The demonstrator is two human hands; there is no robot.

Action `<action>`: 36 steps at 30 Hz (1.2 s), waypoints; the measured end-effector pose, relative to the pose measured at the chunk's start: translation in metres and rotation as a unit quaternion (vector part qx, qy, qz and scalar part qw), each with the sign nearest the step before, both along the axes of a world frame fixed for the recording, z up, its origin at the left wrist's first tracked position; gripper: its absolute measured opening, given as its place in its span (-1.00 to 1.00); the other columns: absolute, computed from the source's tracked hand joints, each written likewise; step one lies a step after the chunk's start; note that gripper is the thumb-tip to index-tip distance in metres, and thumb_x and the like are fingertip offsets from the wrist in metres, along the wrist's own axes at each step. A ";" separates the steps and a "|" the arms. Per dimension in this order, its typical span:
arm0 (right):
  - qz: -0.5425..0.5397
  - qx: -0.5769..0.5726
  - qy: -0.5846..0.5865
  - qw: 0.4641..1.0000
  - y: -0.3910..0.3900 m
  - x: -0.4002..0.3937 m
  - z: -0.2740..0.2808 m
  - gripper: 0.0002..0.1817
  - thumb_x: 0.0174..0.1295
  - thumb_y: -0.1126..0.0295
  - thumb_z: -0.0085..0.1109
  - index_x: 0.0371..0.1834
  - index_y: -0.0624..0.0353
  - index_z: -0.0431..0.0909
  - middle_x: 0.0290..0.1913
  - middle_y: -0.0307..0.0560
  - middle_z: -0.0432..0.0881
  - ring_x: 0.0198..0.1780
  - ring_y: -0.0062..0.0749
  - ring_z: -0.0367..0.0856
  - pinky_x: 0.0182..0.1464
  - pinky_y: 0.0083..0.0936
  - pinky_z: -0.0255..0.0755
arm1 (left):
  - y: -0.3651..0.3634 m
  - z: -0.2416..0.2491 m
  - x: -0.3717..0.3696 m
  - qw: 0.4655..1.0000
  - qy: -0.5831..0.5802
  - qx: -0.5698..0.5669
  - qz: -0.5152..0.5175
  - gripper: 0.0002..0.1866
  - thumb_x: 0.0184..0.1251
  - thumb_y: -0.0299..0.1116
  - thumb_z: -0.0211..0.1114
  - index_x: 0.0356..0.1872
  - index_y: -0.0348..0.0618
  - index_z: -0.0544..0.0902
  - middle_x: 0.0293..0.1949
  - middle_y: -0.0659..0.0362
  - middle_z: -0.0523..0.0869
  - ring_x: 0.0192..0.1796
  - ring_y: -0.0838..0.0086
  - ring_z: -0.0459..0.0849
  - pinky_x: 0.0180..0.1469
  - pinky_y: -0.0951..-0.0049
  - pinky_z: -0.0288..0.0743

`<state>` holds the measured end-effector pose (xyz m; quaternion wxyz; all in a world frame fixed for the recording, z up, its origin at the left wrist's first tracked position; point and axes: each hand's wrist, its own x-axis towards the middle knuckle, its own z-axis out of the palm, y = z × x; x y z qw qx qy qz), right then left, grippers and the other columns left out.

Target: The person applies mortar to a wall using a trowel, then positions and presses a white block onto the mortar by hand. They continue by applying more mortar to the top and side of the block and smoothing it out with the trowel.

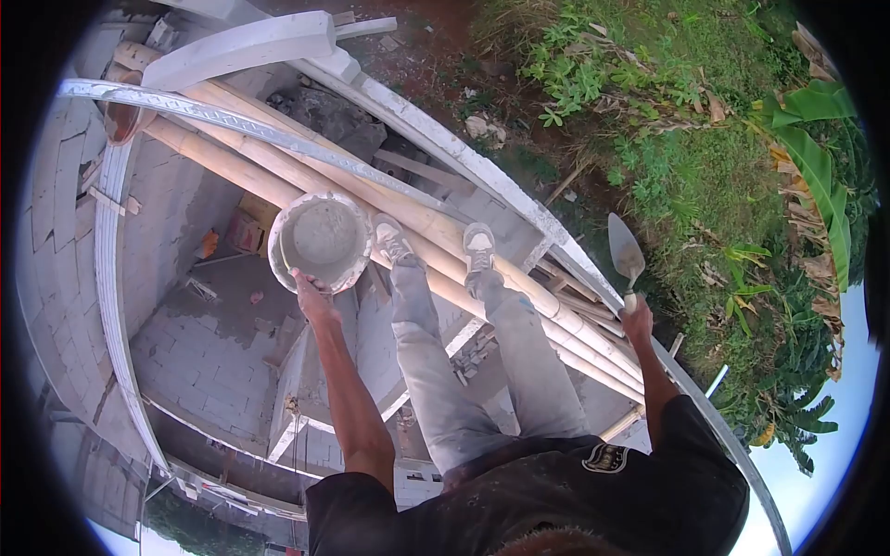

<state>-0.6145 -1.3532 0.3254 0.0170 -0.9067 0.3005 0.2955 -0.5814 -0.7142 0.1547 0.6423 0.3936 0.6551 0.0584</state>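
Observation:
Fingers of my left hand (313,295) are wrapped round the near rim of a round, mortar-smeared bucket (349,267). Grey wet mortar (324,233) lies inside it. Out to the right, my right hand (636,318) is closed round the handle of a pointed trowel (626,250), whose blade points up and away from me. The bucket is above the bamboo poles (371,195), left of my shoes; whether it rests on them cannot be told.
My shoes (478,243) are on the bamboo poles, high over a floor (209,352). A block wall (171,213) stands left. A concrete ledge (464,162) runs diagonally, with plants (667,157) beyond. A curved metal strip (232,120) crosses the poles.

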 end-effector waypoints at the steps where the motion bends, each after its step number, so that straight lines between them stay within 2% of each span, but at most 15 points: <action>1: 0.016 -0.018 -0.015 1.000 -0.014 -0.003 0.015 -0.56 -0.01 0.33 0.32 -0.01 0.18 0.52 -0.18 0.24 0.68 -0.09 0.21 0.65 -0.06 -0.03 0.49 | -0.004 -0.008 -0.005 1.000 -0.014 -0.009 0.000 -0.59 0.48 0.11 0.18 -0.40 0.03 0.42 -0.55 0.39 0.32 -0.52 0.67 0.34 -0.45 0.58 0.29; 6: -0.005 -0.058 0.035 0.998 -0.061 -0.020 0.034 -0.62 -0.02 0.37 0.30 -0.09 0.19 0.52 -0.20 0.28 0.68 -0.07 0.25 0.66 -0.06 0.04 0.49 | -0.018 -0.022 0.015 0.999 -0.021 -0.041 0.004 -0.57 0.48 0.14 0.17 -0.43 0.05 0.41 -0.53 0.39 0.36 -0.48 0.63 0.38 -0.37 0.56 0.35; 11: 0.018 0.061 0.011 0.998 -0.062 -0.032 -0.002 -0.52 -0.07 0.32 0.41 -0.06 0.24 0.51 -0.22 0.24 0.66 -0.14 0.18 0.65 -0.09 -0.07 0.47 | -0.015 -0.020 0.005 0.997 0.043 -0.069 -0.016 -0.52 0.47 0.23 0.10 -0.43 0.07 0.40 -0.55 0.37 0.38 -0.35 0.52 0.47 -0.11 0.36 0.42; 13: 0.070 0.102 -0.042 0.991 -0.043 -0.029 -0.018 -0.54 -0.06 0.34 0.42 -0.08 0.26 0.51 -0.24 0.19 0.66 -0.18 0.11 0.65 -0.10 -0.17 0.49 | -0.027 -0.024 0.006 0.994 0.043 -0.070 -0.077 -0.49 0.47 0.28 0.05 -0.43 0.07 0.40 -0.56 0.35 0.38 -0.27 0.46 0.51 0.03 0.24 0.39; 17: 0.030 0.245 0.037 0.968 -0.008 -0.001 -0.030 -0.54 -0.03 0.34 0.42 -0.03 0.20 0.54 -0.21 0.15 0.67 -0.12 0.02 0.68 -0.03 -0.18 0.51 | -0.033 -0.027 0.008 0.995 0.007 -0.045 -0.088 -0.48 0.45 0.29 0.06 -0.43 0.05 0.41 -0.57 0.33 0.39 -0.29 0.46 0.53 -0.02 0.31 0.43; 19: 0.042 0.274 0.001 0.961 0.002 0.001 -0.054 -0.55 -0.01 0.36 0.40 -0.01 0.20 0.54 -0.24 0.11 0.67 -0.17 -0.07 0.67 -0.07 -0.22 0.52 | -0.027 -0.038 0.006 0.995 0.048 -0.057 -0.067 -0.49 0.47 0.28 0.05 -0.40 0.04 0.42 -0.56 0.33 0.40 -0.32 0.47 0.53 -0.11 0.36 0.48; 21: -0.015 0.260 0.037 0.965 0.006 0.001 -0.067 -0.54 -0.01 0.36 0.40 -0.01 0.22 0.53 -0.22 0.12 0.66 -0.17 -0.06 0.67 -0.08 -0.23 0.52 | -0.020 -0.039 -0.019 0.997 0.035 -0.062 -0.039 -0.50 0.49 0.25 0.03 -0.39 0.03 0.43 -0.56 0.32 0.38 -0.36 0.47 0.51 -0.21 0.39 0.51; 22: -0.099 0.253 0.098 0.958 0.034 0.025 -0.051 -0.52 -0.01 0.35 0.41 0.00 0.25 0.53 -0.19 0.14 0.66 -0.14 -0.04 0.67 -0.07 -0.25 0.52 | -0.017 -0.032 -0.026 0.997 0.022 -0.062 -0.034 -0.51 0.50 0.24 0.02 -0.39 0.02 0.43 -0.56 0.32 0.38 -0.36 0.47 0.50 -0.20 0.37 0.52; 25: -0.010 0.276 0.045 0.960 0.024 0.019 -0.098 -0.51 0.01 0.32 0.43 0.00 0.28 0.51 -0.18 0.13 0.65 -0.16 -0.05 0.66 -0.08 -0.25 0.51 | -0.005 -0.029 -0.025 0.998 -0.003 -0.052 -0.029 -0.53 0.52 0.22 0.00 -0.28 0.00 0.44 -0.54 0.30 0.37 -0.36 0.46 0.49 -0.20 0.30 0.54; 26: 0.073 0.305 -0.036 0.949 0.017 0.013 -0.120 -0.62 0.12 0.33 0.39 -0.08 0.24 0.48 -0.42 -0.18 0.49 -0.56 -0.56 0.45 -0.50 -0.50 0.39 | -0.003 -0.026 -0.023 0.998 -0.003 -0.044 -0.040 -0.55 0.53 0.20 -0.01 -0.20 0.00 0.44 -0.52 0.30 0.37 -0.36 0.46 0.49 -0.20 0.28 0.55; 29: 0.113 0.317 -0.055 0.940 0.053 0.060 -0.129 -0.57 0.16 0.27 0.39 -0.01 0.25 0.46 -0.39 -0.18 0.49 -0.47 -0.56 0.47 -0.45 -0.51 0.42 | 0.009 -0.038 -0.032 0.997 -0.004 -0.027 -0.066 -0.56 0.55 0.18 -0.02 -0.07 0.00 0.44 -0.47 0.28 0.39 -0.34 0.45 0.50 -0.18 0.23 0.58; 30: 0.050 0.299 0.027 0.953 0.081 0.091 -0.119 -0.49 0.17 0.20 0.38 0.07 0.26 0.46 -0.15 0.15 0.63 -0.13 -0.10 0.62 -0.01 -0.24 0.48 | 0.017 -0.044 -0.036 0.996 -0.003 -0.020 -0.091 -0.57 0.55 0.17 -0.03 -0.02 0.00 0.43 -0.44 0.28 0.41 -0.32 0.44 0.52 -0.16 0.21 0.59; 32: 0.089 0.357 -0.020 0.930 0.104 0.122 -0.145 -0.50 0.20 0.20 0.34 0.10 0.24 0.43 -0.16 0.16 0.63 -0.13 -0.07 0.63 -0.01 -0.23 0.48 | 0.029 -0.049 -0.048 0.997 0.015 0.003 -0.081 -0.56 0.54 0.18 -0.02 -0.03 0.01 0.43 -0.41 0.29 0.41 -0.29 0.45 0.52 -0.11 0.15 0.59; 34: 0.195 0.370 -0.072 0.906 0.144 0.162 -0.151 -0.50 0.22 0.18 0.32 0.13 0.19 0.42 -0.13 0.16 0.64 -0.10 -0.02 0.65 -0.03 -0.23 0.48 | 0.042 -0.062 -0.066 0.996 0.036 0.022 -0.073 -0.56 0.53 0.19 -0.02 -0.03 0.01 0.44 -0.38 0.29 0.42 -0.26 0.45 0.53 -0.06 0.09 0.60; 36: 0.217 0.403 0.010 0.889 0.186 0.202 -0.146 -0.47 0.23 0.15 0.30 0.19 0.15 0.42 -0.02 0.20 0.64 -0.03 0.05 0.65 -0.01 -0.19 0.49 | 0.059 -0.089 -0.088 0.991 0.066 0.070 -0.093 -0.53 0.52 0.22 -0.02 -0.02 0.01 0.43 -0.24 0.25 0.49 -0.09 0.40 0.57 -0.01 0.04 0.58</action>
